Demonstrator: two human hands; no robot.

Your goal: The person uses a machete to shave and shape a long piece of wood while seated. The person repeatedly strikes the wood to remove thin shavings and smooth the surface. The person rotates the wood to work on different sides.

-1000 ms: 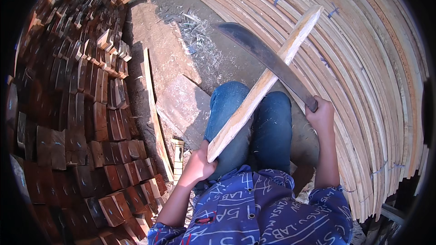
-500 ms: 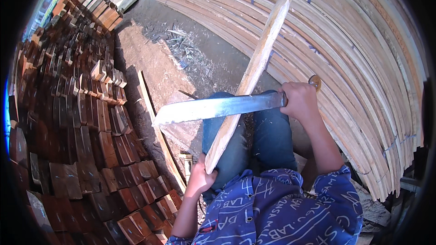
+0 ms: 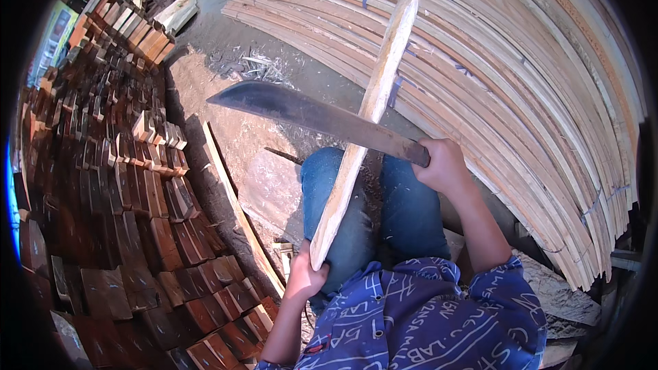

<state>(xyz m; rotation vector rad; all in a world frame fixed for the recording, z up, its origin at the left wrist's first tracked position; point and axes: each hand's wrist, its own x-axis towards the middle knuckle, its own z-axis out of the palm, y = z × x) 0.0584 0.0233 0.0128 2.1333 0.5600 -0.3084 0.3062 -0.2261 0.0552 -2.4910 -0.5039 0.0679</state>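
A machete (image 3: 295,111) with a broad, dark blade lies across my view, its tip to the left. My right hand (image 3: 442,164) is closed round its handle, which the fingers mostly hide. Beneath the blade a long strip of pale, rough-hewn wood (image 3: 385,82) slants from my lap up toward the far right. My left hand (image 3: 306,275) grips the near end of this wooden strip beside my left knee. The blade crosses over the strip near its middle; whether they touch I cannot tell.
Stacks of dark brown wood blocks (image 3: 130,233) fill the left side. Bundles of long pale wood strips (image 3: 480,96), tied with blue bands, lie at the right and far side. A narrow plank (image 3: 236,199) rests on the ground beside the blocks. Shavings (image 3: 260,67) litter the ground ahead.
The machete's tip has swung up and away from me, and its blade has turned from bright to dark. My left hand keeps its grip on the wooden strip.
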